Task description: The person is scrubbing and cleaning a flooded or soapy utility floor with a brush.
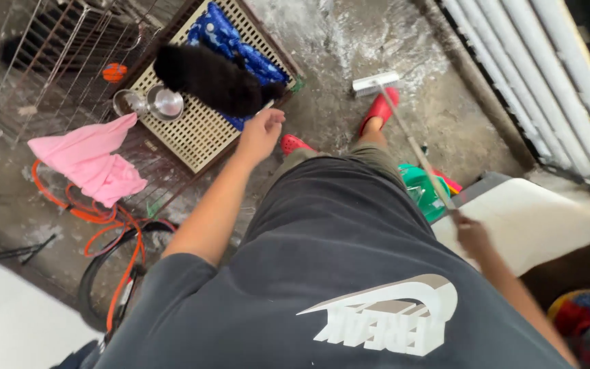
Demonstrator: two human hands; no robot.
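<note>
My left hand (261, 133) reaches forward, fingers loosely curled and holding nothing, just beside a black furry animal (213, 78) that lies on a beige slatted tray (192, 140). My right hand (471, 236) grips the thin handle of a long brush (404, 130), whose white head (375, 83) rests on the wet concrete floor beside my red clog (379, 109). A blue patterned cloth (223, 34) lies under the animal.
Two steel bowls (150, 103) sit on the tray's edge. A pink cloth (90, 160) hangs on a wire cage (56, 61). An orange hose (104, 219) coils on the floor. A green container (423, 190) and white board (527, 219) lie at the right, below white bars (548, 75).
</note>
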